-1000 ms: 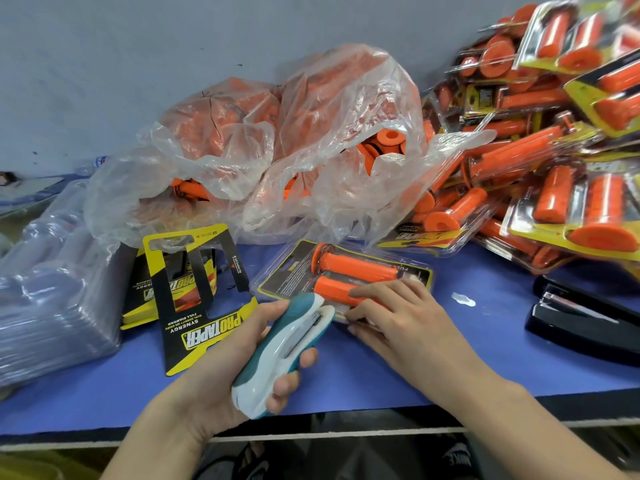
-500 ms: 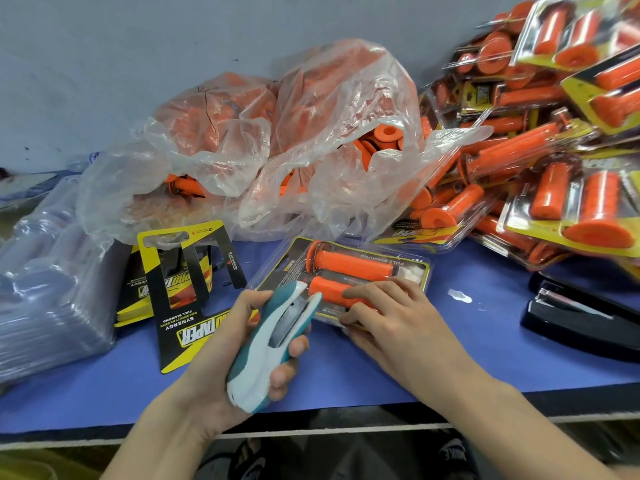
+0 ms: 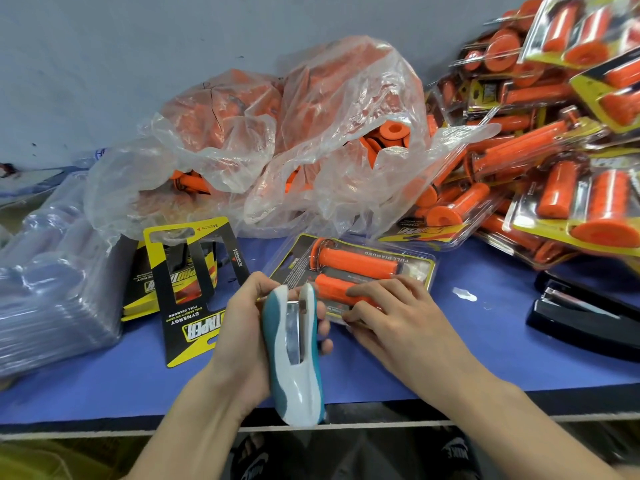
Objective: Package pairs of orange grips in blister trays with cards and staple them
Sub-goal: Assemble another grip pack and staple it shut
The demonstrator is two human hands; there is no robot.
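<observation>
Fingers (image 3: 367,292) of the right hand (image 3: 398,323) lie nearly straight across the nearer of the two orange grips (image 3: 356,264), pressing down on the blister tray (image 3: 294,261) that holds the pair over a black-and-yellow card (image 3: 417,266); the thumb sits at the tray's near edge; the tray lies flat on the blue surface (image 3: 485,348), just in front of the person. The left hand (image 3: 239,337) is wrapped round a teal-and-white stapler (image 3: 294,362), its nose at the tray's near left corner. Left of the tray lie loose cards (image 3: 194,282) in a small heap; further left, a stack of clear trays (image 3: 52,289); behind, plastic bags (image 3: 311,150) of loose grips; to the right, a pile of finished packs (image 3: 554,161) and a black stapler (image 3: 581,317) on the surface.
</observation>
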